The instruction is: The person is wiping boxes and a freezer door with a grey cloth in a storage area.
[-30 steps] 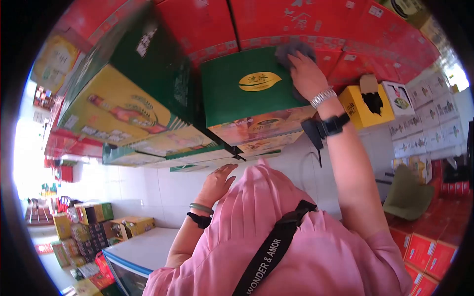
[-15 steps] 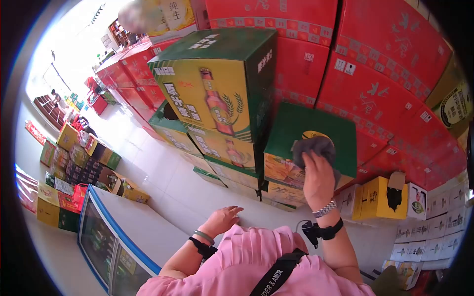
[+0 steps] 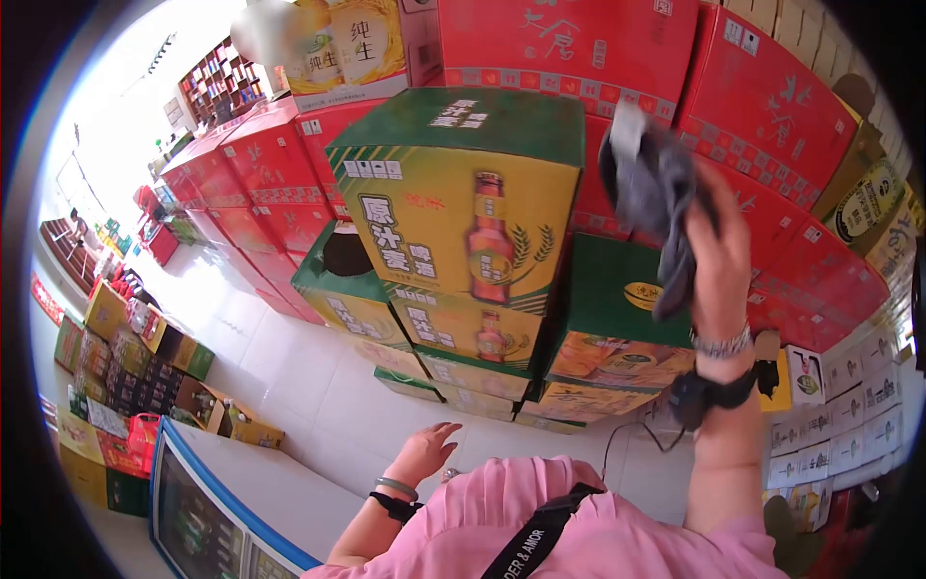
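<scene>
A dark grey cloth (image 3: 648, 188) hangs bunched from my right hand (image 3: 719, 256), whose fingers are closed around it. It is raised in front of the stacked red cartons, above a green-topped beer carton (image 3: 617, 275). Left of it stands a taller stack topped by a green and yellow beer carton (image 3: 453, 217) with a bottle printed on its front. My left hand (image 3: 427, 454) hovers low by my body over the floor, fingers stretched out and holding nothing.
Red cartons (image 3: 617, 48) are stacked high behind the beer cartons. A blue-edged glass-front cooler (image 3: 241, 482) stands at lower left. White cartons (image 3: 849, 405) are piled at right. More boxes (image 3: 145, 338) sit across the tiled floor (image 3: 328, 386); a person (image 3: 82, 232) is far off.
My right hand has lifted the cloth off the top of the lower green carton and moved it up and to the right. My left hand has stayed low. The view has shifted slightly.
</scene>
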A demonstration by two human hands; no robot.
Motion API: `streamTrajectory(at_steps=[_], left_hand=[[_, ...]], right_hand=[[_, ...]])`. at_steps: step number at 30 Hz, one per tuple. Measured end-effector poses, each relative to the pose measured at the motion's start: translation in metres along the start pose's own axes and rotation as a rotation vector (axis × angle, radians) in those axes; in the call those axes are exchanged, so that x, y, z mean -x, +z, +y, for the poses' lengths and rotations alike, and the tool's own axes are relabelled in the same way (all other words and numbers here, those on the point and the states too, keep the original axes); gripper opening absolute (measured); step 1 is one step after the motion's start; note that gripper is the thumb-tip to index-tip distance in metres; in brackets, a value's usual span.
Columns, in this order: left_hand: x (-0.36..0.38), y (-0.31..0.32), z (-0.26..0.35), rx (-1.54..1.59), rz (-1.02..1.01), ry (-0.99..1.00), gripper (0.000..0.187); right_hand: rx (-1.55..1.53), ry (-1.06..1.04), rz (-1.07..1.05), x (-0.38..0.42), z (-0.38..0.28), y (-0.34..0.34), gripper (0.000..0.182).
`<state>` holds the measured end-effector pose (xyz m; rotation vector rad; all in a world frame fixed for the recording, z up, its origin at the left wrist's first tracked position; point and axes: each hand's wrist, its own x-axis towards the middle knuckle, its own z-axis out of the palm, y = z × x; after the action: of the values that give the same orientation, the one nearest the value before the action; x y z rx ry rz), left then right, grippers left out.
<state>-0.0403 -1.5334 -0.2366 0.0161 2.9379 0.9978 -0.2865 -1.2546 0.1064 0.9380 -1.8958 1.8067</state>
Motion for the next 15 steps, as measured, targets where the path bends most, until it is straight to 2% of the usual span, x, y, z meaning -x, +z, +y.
streamTrajectory(at_steps=[3, 6, 7, 11, 15], left_hand=[[0.011, -0.013, -0.026, 0.006, 0.001, -0.005, 0.039], [0.02, -0.024, -0.054, -0.005, 0.014, -0.002, 0.038], [0.022, -0.028, -0.063, -0.013, 0.017, 0.001, 0.038], [0.037, -0.04, -0.092, 0.014, 0.014, 0.0, 0.038], [0.05, -0.051, -0.109, 0.051, -0.036, -0.029, 0.039]], right_hand=[[0.163, -0.183, -0.178, -0.053, -0.012, 0.041, 0.034], [0.499, -0.361, -0.444, -0.102, 0.03, 0.085, 0.036], [0.709, -0.263, -0.501, -0.102, 0.027, 0.1, 0.036], [0.971, -0.272, -0.573, -0.113, 0.005, 0.148, 0.035], [0.97, -0.255, -0.557, -0.116, 0.0, 0.205, 0.033]])
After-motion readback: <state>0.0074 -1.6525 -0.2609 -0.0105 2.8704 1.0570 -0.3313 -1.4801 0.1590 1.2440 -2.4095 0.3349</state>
